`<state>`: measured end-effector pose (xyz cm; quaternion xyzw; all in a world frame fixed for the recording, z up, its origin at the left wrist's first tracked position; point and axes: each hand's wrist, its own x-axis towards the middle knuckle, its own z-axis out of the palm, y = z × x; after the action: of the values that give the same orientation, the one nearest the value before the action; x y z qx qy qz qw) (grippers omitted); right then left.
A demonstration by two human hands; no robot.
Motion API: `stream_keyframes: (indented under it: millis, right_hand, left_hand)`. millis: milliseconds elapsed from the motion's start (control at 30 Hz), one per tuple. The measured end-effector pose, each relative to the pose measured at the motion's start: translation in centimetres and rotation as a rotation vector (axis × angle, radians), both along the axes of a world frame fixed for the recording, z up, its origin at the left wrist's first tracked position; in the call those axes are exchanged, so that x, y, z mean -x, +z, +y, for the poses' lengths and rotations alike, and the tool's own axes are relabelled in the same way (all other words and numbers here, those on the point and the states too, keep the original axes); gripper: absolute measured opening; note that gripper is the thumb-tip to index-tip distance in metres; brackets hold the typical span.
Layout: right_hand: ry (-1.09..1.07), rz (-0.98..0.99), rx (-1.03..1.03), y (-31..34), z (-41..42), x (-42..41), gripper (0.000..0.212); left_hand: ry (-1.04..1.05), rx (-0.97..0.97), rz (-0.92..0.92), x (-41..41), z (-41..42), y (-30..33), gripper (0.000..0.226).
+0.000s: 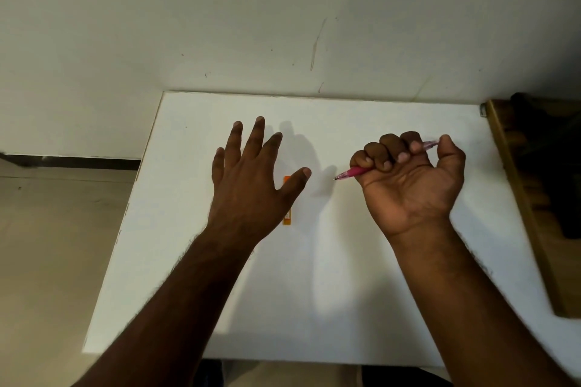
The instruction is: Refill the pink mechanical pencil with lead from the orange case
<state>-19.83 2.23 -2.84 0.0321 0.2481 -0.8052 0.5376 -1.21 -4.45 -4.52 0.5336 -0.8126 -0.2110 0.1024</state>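
Note:
My right hand [412, 179] is closed in a fist around the pink mechanical pencil [352, 172]. The pencil's metal tip points left and its clear pink end sticks out by my thumb. My left hand [251, 179] hovers with fingers spread, palm down, over the orange case [288, 217]. The case lies flat on the white table [314, 292], mostly covered by my palm and thumb; only its near end and a sliver by the thumb show. I cannot tell whether the left hand touches it.
The table's back edge meets a scuffed white wall [283, 25]. A brown wooden piece [528, 204] with dark objects borders the table on the right. Beige floor [56, 245] lies beyond the table's left edge.

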Motion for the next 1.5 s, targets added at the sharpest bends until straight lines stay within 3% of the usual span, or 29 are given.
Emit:
stream_keyframes:
  millis: [200,833,1033,1267,1400,1500]
  right_hand:
    - [-0.036,0.007,-0.019,0.1,0.0,0.0,0.035]
    - [0.006,0.039,-0.017,0.3,0.0,-0.2,0.043]
    - [0.049,0.128,-0.012,0.9,-0.1,-0.5,0.042]
    - [0.158,0.590,-0.035,2.7,-0.6,-1.8,0.042]
    - [0.231,1.023,-0.122,2.9,-0.4,-2.9,0.039]
    - [0.257,1.149,-0.114,2.8,-0.4,-3.5,0.035]
  left_hand:
    - [-0.004,-0.002,-0.001,0.0,0.0,0.0,0.077]
    - [-0.005,0.014,-0.015,0.0,0.0,-0.4,0.081]
    - [-0.002,0.015,-0.014,0.0,0.0,-0.5,0.082]
    - [-0.006,0.017,-0.026,0.0,-0.1,-0.5,0.082]
    - [-0.003,0.025,-0.019,0.0,-0.1,-0.4,0.082]
    - [-0.006,0.025,-0.027,0.1,0.0,-0.4,0.082]
